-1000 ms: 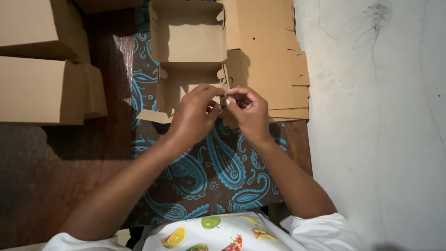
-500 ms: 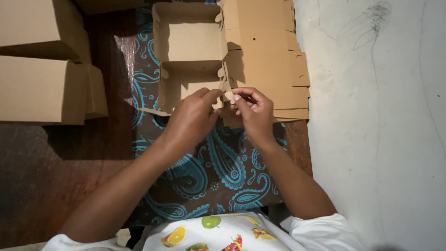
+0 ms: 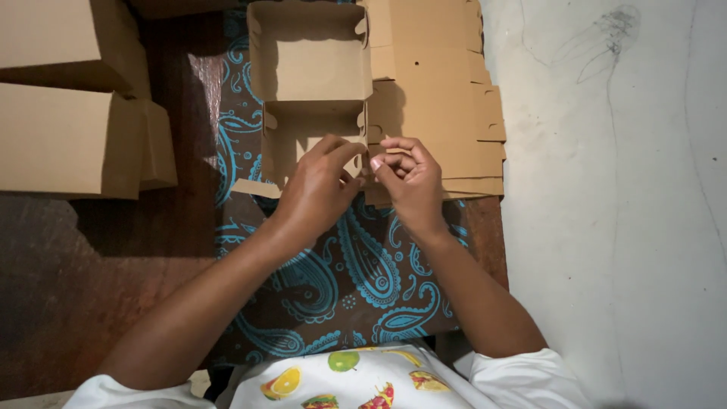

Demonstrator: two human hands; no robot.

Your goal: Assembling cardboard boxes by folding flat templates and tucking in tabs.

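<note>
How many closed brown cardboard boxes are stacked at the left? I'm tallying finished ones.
2 clearly: one closed brown cardboard box at mid-left, another above it at the top-left corner. More may lie beyond the frame edge.

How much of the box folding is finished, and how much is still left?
Done: closed brown boxes sit stacked at the left. In hand: the open box, its far half standing with walls up, while the left hand and right hand pinch its near right corner. Left: a pile of flat cardboard sheets waits beside it.
</note>
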